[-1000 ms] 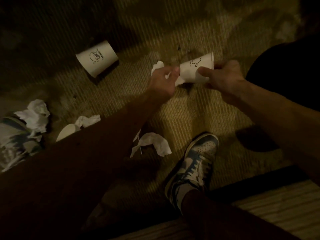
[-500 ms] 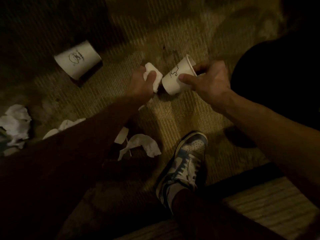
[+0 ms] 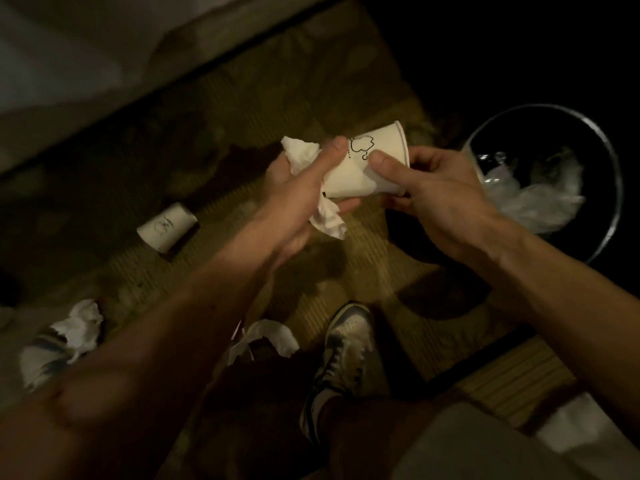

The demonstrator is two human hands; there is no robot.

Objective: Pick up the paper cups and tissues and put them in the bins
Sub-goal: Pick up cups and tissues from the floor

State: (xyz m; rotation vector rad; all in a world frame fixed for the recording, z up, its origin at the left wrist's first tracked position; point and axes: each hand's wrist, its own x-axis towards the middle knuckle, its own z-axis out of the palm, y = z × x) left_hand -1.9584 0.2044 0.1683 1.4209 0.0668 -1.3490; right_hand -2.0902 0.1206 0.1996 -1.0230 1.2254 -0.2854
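We are holding a printed paper cup and a crumpled tissue in the air just left of the black bin.

Our right grip is curling round the cup's rim end, thumb on top and fingers beneath, and the cup is lying on its side with its mouth facing the bin. Our left grip is pinching the tissue, its thumb pressing the paper against the cup's base end while a loose tail is hanging below. A clear liner is lining the bin. On the woven floor mat a second cup is lying on its side, well apart, and two more tissues are lying near our sneaker.
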